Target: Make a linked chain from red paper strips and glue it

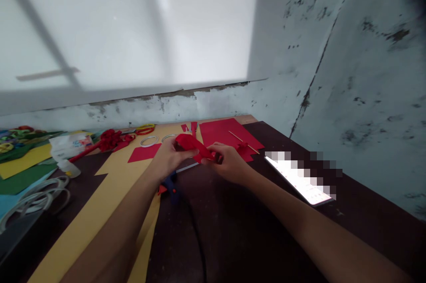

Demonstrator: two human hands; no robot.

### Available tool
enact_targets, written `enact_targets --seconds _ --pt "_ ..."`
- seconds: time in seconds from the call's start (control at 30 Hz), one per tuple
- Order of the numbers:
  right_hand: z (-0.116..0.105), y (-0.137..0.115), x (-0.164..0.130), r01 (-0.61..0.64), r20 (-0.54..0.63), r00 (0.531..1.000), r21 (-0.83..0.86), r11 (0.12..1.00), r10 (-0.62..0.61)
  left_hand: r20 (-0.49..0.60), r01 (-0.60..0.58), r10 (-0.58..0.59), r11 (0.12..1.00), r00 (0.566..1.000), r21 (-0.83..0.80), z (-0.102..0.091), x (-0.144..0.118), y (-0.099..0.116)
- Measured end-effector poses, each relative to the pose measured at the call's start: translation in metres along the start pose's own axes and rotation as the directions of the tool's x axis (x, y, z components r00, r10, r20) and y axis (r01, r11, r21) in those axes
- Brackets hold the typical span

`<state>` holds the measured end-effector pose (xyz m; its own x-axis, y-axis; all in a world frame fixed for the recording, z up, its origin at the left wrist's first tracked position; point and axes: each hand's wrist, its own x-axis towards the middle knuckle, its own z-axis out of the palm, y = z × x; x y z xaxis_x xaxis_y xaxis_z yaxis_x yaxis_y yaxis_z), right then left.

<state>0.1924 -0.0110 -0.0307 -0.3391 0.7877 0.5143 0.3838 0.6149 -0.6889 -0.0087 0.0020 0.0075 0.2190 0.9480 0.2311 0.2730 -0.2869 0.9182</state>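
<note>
A strip of red ribbon (195, 142) stretches between my two hands above the table. My left hand (169, 156) grips its left end, thumb along the lower edge. At the other end, the fingers of my right hand (229, 162) are closed on the ribbon, and part of it is hidden behind them. Below my left hand lies a dark blue glue gun (171, 189) with a black cord. Just past my right hand, a thin stick (244, 142) and a small red folded piece (242, 147) rest on red paper (219, 129).
On the right lies a lit phone (296, 181). Tan paper (89, 214) runs down the left, with silvery rings (148, 141), a red flower (111, 140), a small white bottle (69, 168) and coiled white cable (40, 198) around it. A wall (213, 103) borders the table's back.
</note>
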Motion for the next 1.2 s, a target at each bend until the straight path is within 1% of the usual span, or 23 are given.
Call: enact_targets --seconds 0.13,0.27,0.37,0.5,0.6,0.7,0.9,1.0,1.1,1.2 --pt "0.002 0.002 0.0 -0.063 0.015 0.998 0.121 0.991 0.062 0.029 -0.046 0.049 0.994 0.998 -0.096 0.0 0.0 -0.003" --pt "0.002 0.003 0.001 -0.09 0.024 0.996 0.196 0.976 0.087 0.059 -0.036 0.045 0.987 0.997 -0.156 0.002 0.0 -0.002" --pt "0.002 0.004 0.003 -0.083 -0.018 0.996 0.229 0.97 0.089 0.042 0.001 0.005 0.989 0.999 -0.15 0.003 -0.002 0.001" --pt "0.0 0.004 0.004 -0.086 -0.099 0.989 0.214 0.973 0.11 0.04 0.074 -0.068 0.983 0.997 -0.17 0.001 -0.002 0.003" --pt "-0.002 0.004 0.004 -0.111 -0.146 0.979 0.218 0.97 0.145 0.037 0.065 -0.061 0.988 0.997 -0.141 -0.002 0.0 0.001" --pt "-0.003 0.004 0.005 -0.12 -0.165 0.973 0.236 0.964 0.161 0.047 0.043 -0.039 0.995 0.998 -0.093 -0.003 0.002 0.0" --pt "-0.001 0.003 0.005 -0.107 -0.132 0.979 0.318 0.942 0.156 0.03 0.053 -0.05 0.992 0.998 -0.111 0.002 0.0 0.003" --pt "-0.001 0.003 0.005 -0.097 -0.103 0.985 0.351 0.931 0.142 0.053 0.048 -0.041 0.991 0.998 -0.124 0.003 -0.002 0.007" --pt "-0.001 0.003 0.004 -0.1 -0.086 0.986 0.363 0.926 0.14 0.07 0.055 -0.048 0.993 0.996 -0.102 0.004 -0.004 0.011" --pt "0.0 0.002 0.005 -0.114 -0.08 0.984 0.397 0.911 0.158 0.063 0.05 -0.045 0.996 0.997 -0.072 0.005 -0.004 0.01"
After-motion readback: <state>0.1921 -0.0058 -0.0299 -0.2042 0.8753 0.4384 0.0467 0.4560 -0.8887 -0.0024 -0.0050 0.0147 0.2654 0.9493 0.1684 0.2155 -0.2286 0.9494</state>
